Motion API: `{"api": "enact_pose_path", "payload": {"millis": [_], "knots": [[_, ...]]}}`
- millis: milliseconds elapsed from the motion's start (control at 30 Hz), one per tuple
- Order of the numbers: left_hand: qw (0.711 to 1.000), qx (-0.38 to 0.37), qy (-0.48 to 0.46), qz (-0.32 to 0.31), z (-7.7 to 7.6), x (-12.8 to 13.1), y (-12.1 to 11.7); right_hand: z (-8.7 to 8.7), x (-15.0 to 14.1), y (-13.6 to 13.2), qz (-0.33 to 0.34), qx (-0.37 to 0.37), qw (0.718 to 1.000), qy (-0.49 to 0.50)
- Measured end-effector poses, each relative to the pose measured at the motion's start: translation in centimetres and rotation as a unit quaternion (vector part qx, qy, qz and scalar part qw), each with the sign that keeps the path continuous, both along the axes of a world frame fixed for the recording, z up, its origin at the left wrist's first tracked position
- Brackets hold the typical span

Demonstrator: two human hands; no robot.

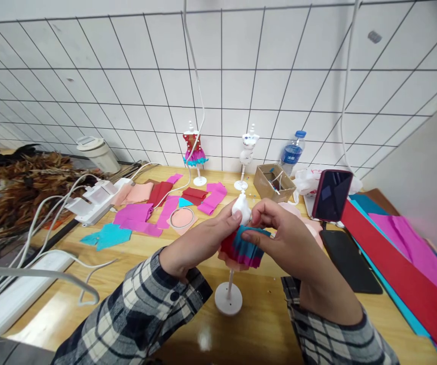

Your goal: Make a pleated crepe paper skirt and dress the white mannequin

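Observation:
A small white dress form point(242, 207) stands upright on a round white base in front of me. Around its waist hangs a layered skirt point(241, 248) of blue, magenta, red and peach crepe paper. My left hand point(218, 228) is closed around the form's left side, its thumb against the white torso. On the other side my right hand point(275, 228) pinches the skirt's blue upper layer between thumb and fingers. Parts of the fingers of both hands are hidden behind the form and the paper.
Behind stand a dressed mini form point(194, 149), a bare white one point(247, 152), a cardboard box point(275, 182) and a water bottle point(292, 152). Paper scraps point(135, 218) and a tape ring point(182, 218) lie left. Right are a phone point(332, 195), a black tablet point(350, 261) and paper strips point(397, 248). Cables cross the left.

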State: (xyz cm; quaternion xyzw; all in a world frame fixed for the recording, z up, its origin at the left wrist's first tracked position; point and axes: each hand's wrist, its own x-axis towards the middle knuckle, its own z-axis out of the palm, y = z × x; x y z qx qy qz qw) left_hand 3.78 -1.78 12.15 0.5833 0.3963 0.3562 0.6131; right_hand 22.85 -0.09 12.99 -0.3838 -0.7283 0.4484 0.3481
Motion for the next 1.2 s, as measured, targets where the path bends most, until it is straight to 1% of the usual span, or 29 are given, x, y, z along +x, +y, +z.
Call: {"api": "enact_pose_path", "payload": {"millis": [100,233,367,433,500,600,667,767,900,1000,1100,1200], "knots": [[0.998,-0.001,0.063,0.000,0.7,-0.2,-0.3,-0.1,0.0,0.0,0.003,0.014,0.999,-0.029],[0.996,0.015,0.091,-0.010,1.3,-0.5,-0.5,-0.1,0.0,-0.1,-0.004,0.027,0.998,-0.057],[0.996,0.048,0.068,-0.024,1.2,-0.6,-0.3,0.1,0.0,-0.3,-0.037,0.052,0.994,-0.093],[0.998,0.047,0.035,-0.039,0.9,-0.6,-0.1,0.2,0.0,-0.4,-0.051,0.062,0.990,-0.114],[0.999,0.034,0.017,-0.036,0.7,-0.6,0.0,0.2,0.0,-0.5,-0.060,0.064,0.988,-0.126],[0.999,0.024,0.028,-0.016,0.6,-0.7,-0.1,0.2,0.0,-0.5,-0.060,0.049,0.990,-0.115],[0.999,0.028,0.030,-0.014,0.6,-0.8,-0.3,0.1,-0.1,-0.5,-0.055,0.032,0.993,-0.097],[0.999,0.025,-0.001,-0.036,0.5,-0.8,-0.4,-0.1,-0.1,-0.4,-0.048,0.025,0.995,-0.082],[0.996,0.005,-0.049,-0.070,0.2,-0.6,-0.3,-0.1,0.0,-0.2,-0.049,0.028,0.995,-0.088],[0.995,0.000,-0.055,-0.085,-0.2,-0.8,0.0,0.0,0.1,-0.1,-0.026,0.015,0.996,-0.084],[0.991,-0.025,-0.081,-0.100,-0.5,-1.0,0.3,0.0,0.1,0.1,-0.002,-0.008,0.998,-0.062],[0.992,-0.040,-0.087,-0.081,-0.7,-1.3,0.4,-0.1,0.3,0.4,0.035,-0.036,0.999,-0.021]]}}
